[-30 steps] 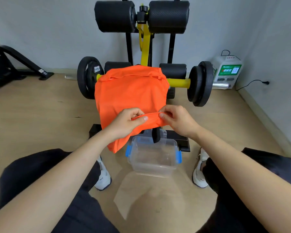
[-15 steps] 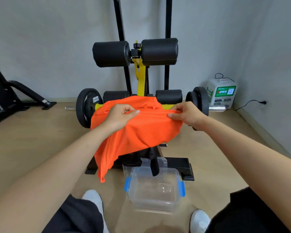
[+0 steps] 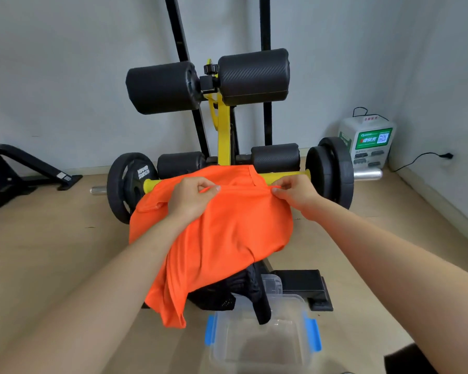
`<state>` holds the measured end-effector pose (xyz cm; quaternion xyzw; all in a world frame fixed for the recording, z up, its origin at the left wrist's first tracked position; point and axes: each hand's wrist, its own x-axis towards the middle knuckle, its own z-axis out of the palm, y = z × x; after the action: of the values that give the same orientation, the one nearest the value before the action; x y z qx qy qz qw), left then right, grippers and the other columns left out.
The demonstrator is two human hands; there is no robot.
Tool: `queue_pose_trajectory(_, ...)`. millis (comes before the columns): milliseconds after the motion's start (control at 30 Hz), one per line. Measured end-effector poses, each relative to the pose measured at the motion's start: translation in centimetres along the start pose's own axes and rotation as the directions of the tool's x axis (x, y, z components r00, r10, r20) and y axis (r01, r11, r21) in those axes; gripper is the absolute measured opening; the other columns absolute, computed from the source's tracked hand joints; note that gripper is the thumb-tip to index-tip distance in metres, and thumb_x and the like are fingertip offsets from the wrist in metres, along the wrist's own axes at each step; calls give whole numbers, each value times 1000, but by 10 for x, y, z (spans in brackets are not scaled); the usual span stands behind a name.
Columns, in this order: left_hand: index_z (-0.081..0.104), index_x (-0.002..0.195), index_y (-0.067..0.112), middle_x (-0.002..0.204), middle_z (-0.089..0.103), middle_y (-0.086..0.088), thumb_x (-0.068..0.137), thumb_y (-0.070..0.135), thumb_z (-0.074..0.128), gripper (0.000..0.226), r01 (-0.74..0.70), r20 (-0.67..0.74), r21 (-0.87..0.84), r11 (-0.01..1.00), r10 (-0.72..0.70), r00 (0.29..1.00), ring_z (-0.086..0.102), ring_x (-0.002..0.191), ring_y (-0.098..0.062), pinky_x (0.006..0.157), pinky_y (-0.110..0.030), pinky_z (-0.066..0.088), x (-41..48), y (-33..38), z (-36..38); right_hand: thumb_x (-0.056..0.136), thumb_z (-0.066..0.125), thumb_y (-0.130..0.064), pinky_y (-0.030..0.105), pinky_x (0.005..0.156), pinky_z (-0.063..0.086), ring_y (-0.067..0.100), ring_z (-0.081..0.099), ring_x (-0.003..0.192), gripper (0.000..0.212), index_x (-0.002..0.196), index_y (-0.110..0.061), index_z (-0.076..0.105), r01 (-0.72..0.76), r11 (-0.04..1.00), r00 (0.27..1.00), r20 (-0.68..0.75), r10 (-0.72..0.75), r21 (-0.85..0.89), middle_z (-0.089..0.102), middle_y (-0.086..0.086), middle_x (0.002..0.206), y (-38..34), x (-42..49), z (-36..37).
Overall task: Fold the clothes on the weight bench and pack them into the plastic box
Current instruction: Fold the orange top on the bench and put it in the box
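One head-worn view — close above the counter, facing forward and down — toward the wall.

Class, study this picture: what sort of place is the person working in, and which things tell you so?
Probably a home gym or small workout room. A weight bench with padded black rollers stands against the wall, weight plates sit on a bar, and more black exercise equipment rests on the wooden floor at left.

The orange shirt is draped over the weight bench, its folded edge pinched between the fingertips of the left hand and the fingertips of the right; the rest hangs below them. A black garment dangles underneath, its tip over the clear plastic box with blue clips, open on the floor.
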<state>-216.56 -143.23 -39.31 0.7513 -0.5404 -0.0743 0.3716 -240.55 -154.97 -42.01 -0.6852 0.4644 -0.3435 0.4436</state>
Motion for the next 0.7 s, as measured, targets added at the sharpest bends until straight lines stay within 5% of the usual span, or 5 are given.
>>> queue_pose_trajectory(100, 72, 84, 38, 88, 74, 13, 82, 39, 76, 4, -40, 70, 5, 999, 39, 997, 69, 90, -9, 81, -37, 57, -3, -5, 1, 83, 74, -6, 30, 75, 52, 17, 63, 80, 10, 93, -10, 73, -12, 994, 1000, 1, 12, -108, 67, 4, 81, 8, 5, 8)
queue_pose_trajectory(233, 73, 102, 32, 104, 72, 14, 84, 29, 78, 19, -102, 36, -34, 994, 104, 994, 67, 92, -8, 85, -36, 56, -31, -6, -26, 81, 75, -5, 31, 83, 53, 16, 64, 87, 14, 94, -9, 73, 111, 977, 992, -34, -119, -183, 70, 1, 89, -4, -2, 16)
queue_pose_trajectory(400, 72, 89, 32, 91, 72, 17, 80, 30, 80, 12, -26, 19, -10, 1000, 27, 999, 67, 81, -4, 80, -33, 54, -88, -9, -64, 80, 76, -9, 15, 72, 46, 7, 61, 77, 11, 90, -14, 72, 398, 893, 915, 15, -404, -210, 67, -8, 86, -37, -41, 41)
queue_pose_trajectory(533, 59, 74, 30, 74, 67, 14, 71, 55, 78, 31, 120, 76, 211, 970, -139, 987, 63, 73, -5, 74, -35, 54, -121, -17, -72, 78, 80, -15, 24, 83, 45, 13, 61, 86, 15, 91, -15, 72, 647, 725, 761, 256, -596, -235, 68, -3, 92, -54, -72, 76)
queue_pose_trajectory(700, 57, 76, 29, 83, 63, 6, 61, 87, 58, 60, 228, 158, 509, 830, -351, 923, 60, 89, -25, 78, -37, 52, -143, -29, -73, 78, 79, -19, 33, 92, 42, 21, 61, 95, 20, 96, -18, 70, 795, 566, 600, 420, -681, -218, 68, -1, 99, -60, -88, 107)
